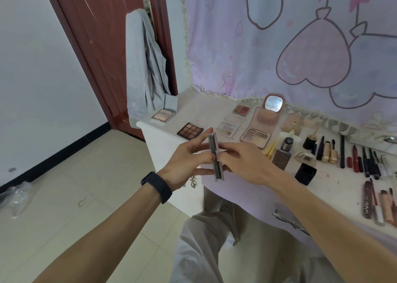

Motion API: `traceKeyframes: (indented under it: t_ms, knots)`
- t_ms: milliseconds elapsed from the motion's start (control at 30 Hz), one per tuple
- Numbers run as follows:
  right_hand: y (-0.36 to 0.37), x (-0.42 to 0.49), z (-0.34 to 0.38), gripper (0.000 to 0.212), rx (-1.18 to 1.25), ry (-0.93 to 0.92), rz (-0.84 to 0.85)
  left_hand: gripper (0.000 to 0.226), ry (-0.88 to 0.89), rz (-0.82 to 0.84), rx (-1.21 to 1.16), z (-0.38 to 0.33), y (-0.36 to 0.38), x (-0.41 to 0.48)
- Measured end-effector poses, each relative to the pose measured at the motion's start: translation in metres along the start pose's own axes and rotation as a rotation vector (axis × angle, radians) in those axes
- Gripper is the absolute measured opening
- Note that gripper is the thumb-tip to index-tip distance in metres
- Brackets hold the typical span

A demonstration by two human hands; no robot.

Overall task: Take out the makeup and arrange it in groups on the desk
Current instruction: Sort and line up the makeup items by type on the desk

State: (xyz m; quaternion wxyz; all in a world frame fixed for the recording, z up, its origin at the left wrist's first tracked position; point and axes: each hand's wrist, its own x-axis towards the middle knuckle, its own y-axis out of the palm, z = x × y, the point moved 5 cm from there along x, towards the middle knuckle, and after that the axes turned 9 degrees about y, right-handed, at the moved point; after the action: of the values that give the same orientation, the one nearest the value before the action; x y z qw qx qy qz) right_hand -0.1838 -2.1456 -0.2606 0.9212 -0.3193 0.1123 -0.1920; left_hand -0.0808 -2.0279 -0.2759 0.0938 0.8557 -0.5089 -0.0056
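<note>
Lilac cloth (236, 46) with pink hearts; dark red door (103, 35); brown palette (190, 131); pink compact (261, 123); grey jacket (144, 68); black wristband (156, 187).

A black fitness band (156, 187) with a wide, smooth strap circles the left wrist, just behind the left hand (187, 164). A thin ring (197, 148) sits on one finger of that hand (its metal is too small to tell). Both forearms are bare. The legs wear loose, creased, light grey trousers (199, 250).
</note>
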Motion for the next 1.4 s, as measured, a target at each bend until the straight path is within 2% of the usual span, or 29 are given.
traceKeyframes:
  t_ms: [100,200,367,433,600,700,867,933,1067,1133,1200,1267,1400]
  knots:
    - [0.007,-0.001,-0.007,0.05,0.072,0.008,-0.001,0.061,-0.026,-0.036,-0.167,0.004,-0.004,0.001]
    - [0.015,0.001,-0.013,0.033,0.132,0.025,-0.015,0.049,-0.018,-0.076,-0.233,0.007,-0.01,0.001]
    - [0.011,0.005,-0.01,0.028,0.149,0.041,-0.159,0.047,0.007,-0.1,-0.305,0.009,-0.018,0.005]
    - [0.006,0.007,-0.009,0.03,0.279,0.075,-0.2,0.048,0.013,-0.107,-0.356,0.007,-0.022,0.007]
    - [0.006,0.013,-0.019,0.026,0.708,0.227,-0.135,0.048,-0.02,-0.092,-0.414,0.002,-0.033,0.003]
    - [0.012,0.015,-0.025,0.025,0.864,0.287,-0.112,0.049,-0.042,-0.087,-0.449,0.001,-0.038,0.0]
    - [0.019,0.015,-0.027,0.024,1.009,0.282,-0.092,0.059,-0.082,-0.158,-0.396,0.002,-0.044,-0.001]
    - [0.02,0.014,-0.025,0.026,1.043,0.3,-0.092,0.064,-0.078,-0.195,-0.285,-0.004,-0.046,-0.002]
    - [0.019,0.014,-0.024,0.022,1.056,0.293,-0.093,0.065,-0.026,-0.132,0.089,-0.02,-0.038,-0.001]
    - [0.018,0.014,-0.021,0.01,1.021,0.261,-0.072,0.068,0.019,-0.071,0.362,-0.03,-0.031,0.004]
    - [0.018,0.012,-0.017,0.011,0.994,0.244,-0.055,0.078,0.041,0.037,0.718,-0.035,-0.025,0.013]
    - [0.019,0.012,-0.016,0.011,0.954,0.253,-0.059,0.093,-0.015,0.136,1.037,-0.034,-0.021,0.02]
    - [0.017,0.015,-0.014,0.016,0.894,0.266,-0.073,0.102,-0.067,0.222,1.443,-0.035,-0.018,0.032]
